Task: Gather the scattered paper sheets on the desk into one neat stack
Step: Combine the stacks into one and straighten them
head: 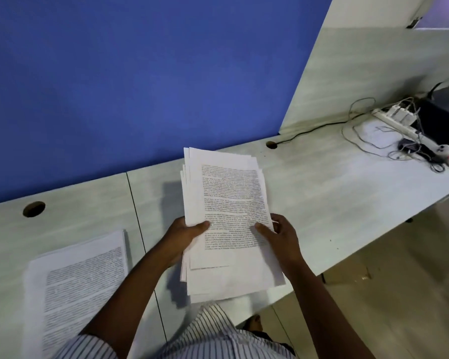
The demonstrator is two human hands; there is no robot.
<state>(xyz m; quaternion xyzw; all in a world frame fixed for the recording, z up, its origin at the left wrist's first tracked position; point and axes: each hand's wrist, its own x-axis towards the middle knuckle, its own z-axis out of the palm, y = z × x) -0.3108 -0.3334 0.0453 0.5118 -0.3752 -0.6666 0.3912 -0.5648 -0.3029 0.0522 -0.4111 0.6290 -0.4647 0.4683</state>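
A loose bundle of printed paper sheets (228,203) is held above the pale desk (322,193), its edges uneven and fanned. My left hand (184,237) grips the bundle's left edge, thumb on top. On the right edge, my right hand (280,237) holds the same bundle with its thumb across the printed text. A second pile of printed sheets (75,286) lies flat on the desk at the lower left, apart from both hands.
A blue partition (140,73) backs the desk. Two round cable holes (33,209) (271,144) sit near the back edge. At the far right lie a power strip (397,120), tangled cables and a dark device. The desk's front edge runs diagonally on the right.
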